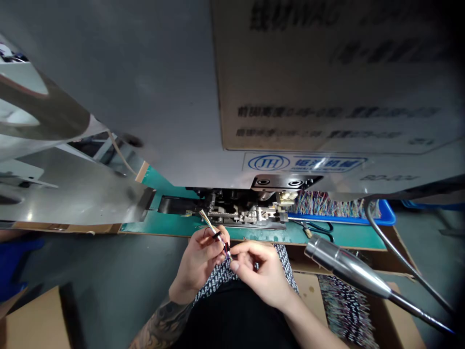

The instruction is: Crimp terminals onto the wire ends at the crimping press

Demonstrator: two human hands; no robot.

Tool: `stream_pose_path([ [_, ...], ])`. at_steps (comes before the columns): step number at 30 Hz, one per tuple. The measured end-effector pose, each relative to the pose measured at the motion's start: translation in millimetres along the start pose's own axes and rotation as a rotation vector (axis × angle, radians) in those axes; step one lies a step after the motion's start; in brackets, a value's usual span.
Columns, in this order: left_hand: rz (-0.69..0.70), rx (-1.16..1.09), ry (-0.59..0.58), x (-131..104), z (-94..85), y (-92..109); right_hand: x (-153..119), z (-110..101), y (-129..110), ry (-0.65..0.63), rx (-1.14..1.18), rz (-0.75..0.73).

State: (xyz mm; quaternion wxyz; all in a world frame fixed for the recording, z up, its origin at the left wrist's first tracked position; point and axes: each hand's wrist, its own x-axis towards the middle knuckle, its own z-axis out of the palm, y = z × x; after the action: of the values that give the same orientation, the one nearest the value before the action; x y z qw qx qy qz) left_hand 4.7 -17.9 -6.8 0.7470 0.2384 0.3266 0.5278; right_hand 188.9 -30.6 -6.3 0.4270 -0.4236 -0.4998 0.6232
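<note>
A small bundle of thin coloured wires with black bands round it slants up and left in front of the machine's metal mechanism. My left hand is closed round the bundle's middle, with the pale wire ends sticking out above the fingers. On the right, my right hand has its thumb and index finger at the bundle's lower end, near a small black part. The fingertips of both hands nearly meet over my lap.
A grey machine head fills the upper view. A blue tray of wires and black-handled pliers lie on the green bench. A metal gooseneck crosses the lower right, above a cardboard box.
</note>
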Motion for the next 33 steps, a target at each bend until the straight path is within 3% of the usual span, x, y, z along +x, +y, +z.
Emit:
stream_pose_path([
  [3,0.018,0.004,-0.015,-0.6,-1.7,-3.2,2.3,-1.3,0.6,-0.063,0.164,0.099],
  [10,0.140,0.153,-0.173,1.3,-1.6,-2.4,13.2,-9.9,7.2,-0.321,0.602,0.465],
  [12,0.177,0.218,-0.197,1.1,-0.4,-0.1,13.5,-8.3,9.6,-0.350,0.686,0.504],
  [14,0.216,0.286,-0.202,0.4,-0.6,2.2,12.6,-5.2,10.2,-0.302,0.702,0.488],
  [18,0.320,0.430,-0.154,-1.7,-5.4,3.9,9.3,0.5,6.8,-0.074,0.558,0.356],
  [23,0.340,0.561,-0.120,-4.9,-9.4,1.5,7.1,4.1,5.9,0.139,0.407,0.221],
  [29,0.464,0.685,-0.168,-5.3,-5.8,1.4,9.5,8.5,7.0,0.181,0.579,0.261],
  [33,0.427,0.641,-0.145,-3.8,-8.4,-0.6,10.0,4.0,6.2,0.095,0.659,0.306],
])
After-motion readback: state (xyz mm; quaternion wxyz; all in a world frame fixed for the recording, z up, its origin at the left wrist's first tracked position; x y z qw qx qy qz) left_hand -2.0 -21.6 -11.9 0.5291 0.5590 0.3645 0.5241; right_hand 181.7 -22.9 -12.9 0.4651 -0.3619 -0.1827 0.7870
